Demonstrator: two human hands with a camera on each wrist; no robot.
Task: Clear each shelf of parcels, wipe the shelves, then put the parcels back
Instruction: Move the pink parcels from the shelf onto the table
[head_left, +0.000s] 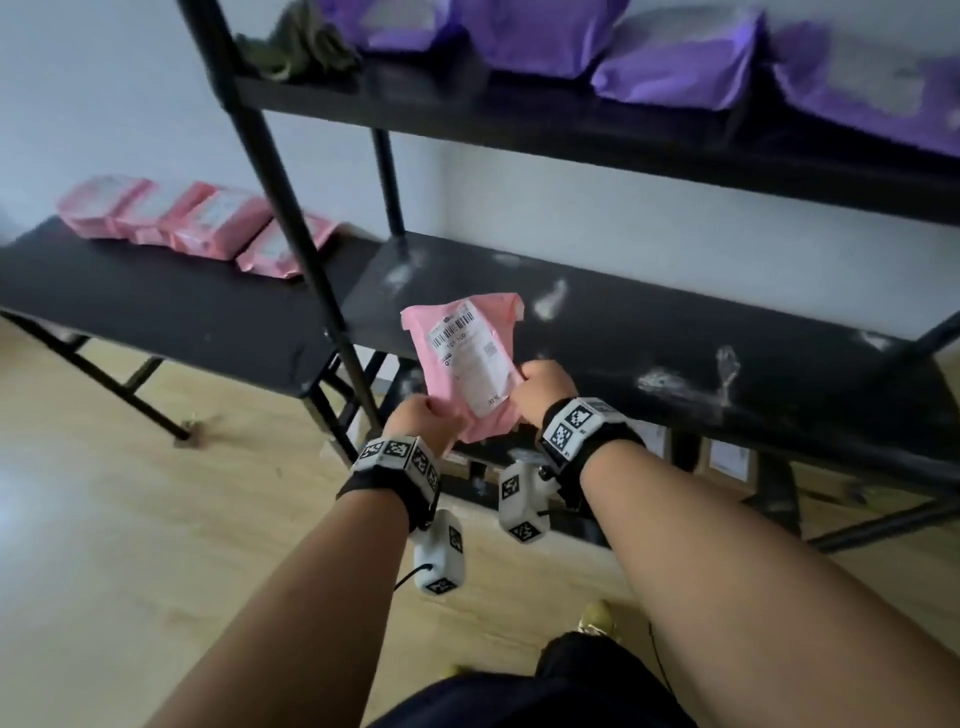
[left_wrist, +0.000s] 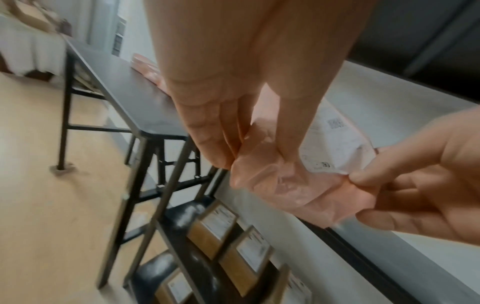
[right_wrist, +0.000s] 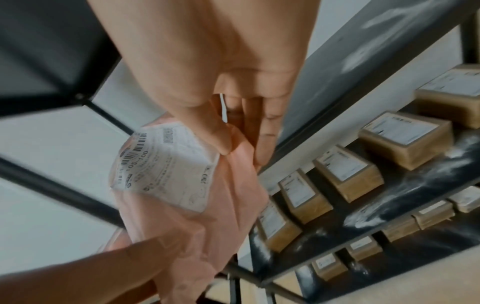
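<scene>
A pink parcel (head_left: 470, 364) with a white barcode label hangs in the air over the front left of the black middle shelf (head_left: 675, 338). My left hand (head_left: 426, 415) pinches its lower left corner and my right hand (head_left: 543, 387) pinches its right edge. In the left wrist view the left hand (left_wrist: 233, 148) grips the crumpled pink parcel (left_wrist: 272, 181), with the right hand (left_wrist: 405, 185) opposite. The right wrist view has the right hand (right_wrist: 239, 144) pinching the pink parcel (right_wrist: 207, 205) beside its label. The shelf carries white smears and no parcels.
Several pink parcels (head_left: 176, 218) lie on a black side table (head_left: 156, 301) at the left. Purple parcels (head_left: 675, 57) and a green cloth (head_left: 306, 47) sit on the upper shelf. Brown boxes (right_wrist: 348, 172) fill the lower shelves. A slanted rack post (head_left: 291, 208) stands left of my hands.
</scene>
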